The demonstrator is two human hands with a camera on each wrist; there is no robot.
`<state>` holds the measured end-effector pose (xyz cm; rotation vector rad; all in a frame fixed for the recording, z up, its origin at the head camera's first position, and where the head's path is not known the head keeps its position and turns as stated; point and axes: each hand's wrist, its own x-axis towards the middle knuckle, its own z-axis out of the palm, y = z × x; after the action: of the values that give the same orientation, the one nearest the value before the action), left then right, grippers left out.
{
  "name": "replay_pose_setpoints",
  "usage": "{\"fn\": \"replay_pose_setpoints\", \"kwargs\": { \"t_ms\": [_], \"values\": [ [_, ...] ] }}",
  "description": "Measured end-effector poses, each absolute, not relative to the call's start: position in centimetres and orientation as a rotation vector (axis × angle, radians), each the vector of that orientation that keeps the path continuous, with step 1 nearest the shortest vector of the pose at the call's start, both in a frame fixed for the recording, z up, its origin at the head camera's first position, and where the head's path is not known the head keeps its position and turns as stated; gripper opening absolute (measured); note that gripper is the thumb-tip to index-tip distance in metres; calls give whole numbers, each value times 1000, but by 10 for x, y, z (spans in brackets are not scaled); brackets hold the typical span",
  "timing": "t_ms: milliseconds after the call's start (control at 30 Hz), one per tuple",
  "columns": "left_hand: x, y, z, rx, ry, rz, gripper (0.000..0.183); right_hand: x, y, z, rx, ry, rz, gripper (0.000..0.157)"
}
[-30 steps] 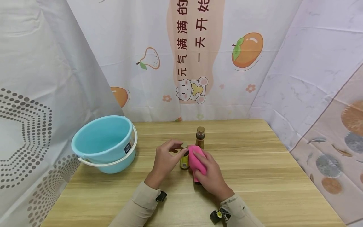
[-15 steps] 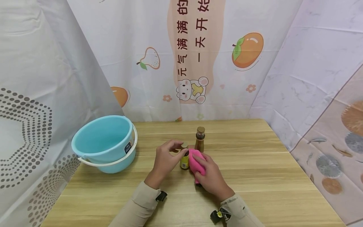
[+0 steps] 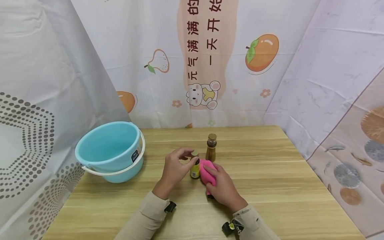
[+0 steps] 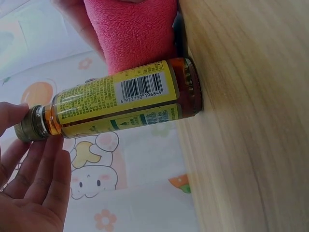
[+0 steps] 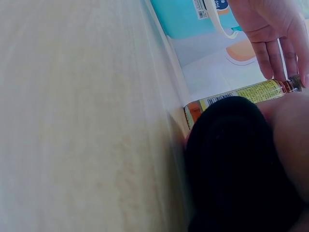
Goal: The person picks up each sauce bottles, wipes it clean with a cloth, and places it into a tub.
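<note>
A small glass bottle (image 3: 195, 171) with a yellow label and a gold cap stands upright on the wooden table. My left hand (image 3: 175, 170) pinches its cap (image 4: 30, 123) between thumb and fingers. Barcode and small print face the left wrist camera on the label (image 4: 142, 88). My right hand (image 3: 222, 187) grips a pink fuzzy cloth-like piece (image 3: 207, 173) with a black lower end, held right at the bottle's right side. Close up in the right wrist view, a large black rounded shape (image 5: 241, 159) hides much of the bottle and the right fingers.
Just behind the pink piece stands a second, brownish bottle (image 3: 211, 152) with a gold cap. A light-blue bucket (image 3: 120, 169) with a white handle sits at the table's left. Printed curtains (image 3: 162, 96) hang behind the table (image 3: 270, 173) and along both sides.
My right hand and the pink piece have slid slightly down along the labelled bottle, uncovering more of the rear bottle. The left hand has stayed on the cap.
</note>
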<state>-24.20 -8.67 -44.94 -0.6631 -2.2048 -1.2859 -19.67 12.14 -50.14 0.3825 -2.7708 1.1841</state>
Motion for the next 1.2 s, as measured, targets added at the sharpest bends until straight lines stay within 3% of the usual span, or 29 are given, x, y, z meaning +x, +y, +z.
{"fn": "replay_pose_setpoints", "kwargs": {
  "t_ms": [267, 1200],
  "values": [
    [-241, -84, -451, -606, -2192, -1192, 37, -197, 122, -502, 394, -2775, 1156, 68],
    [-241, -86, -452, -669, -2195, -1340, 26, -198, 122, -502, 583, -2412, 1192, 76]
  ]
}}
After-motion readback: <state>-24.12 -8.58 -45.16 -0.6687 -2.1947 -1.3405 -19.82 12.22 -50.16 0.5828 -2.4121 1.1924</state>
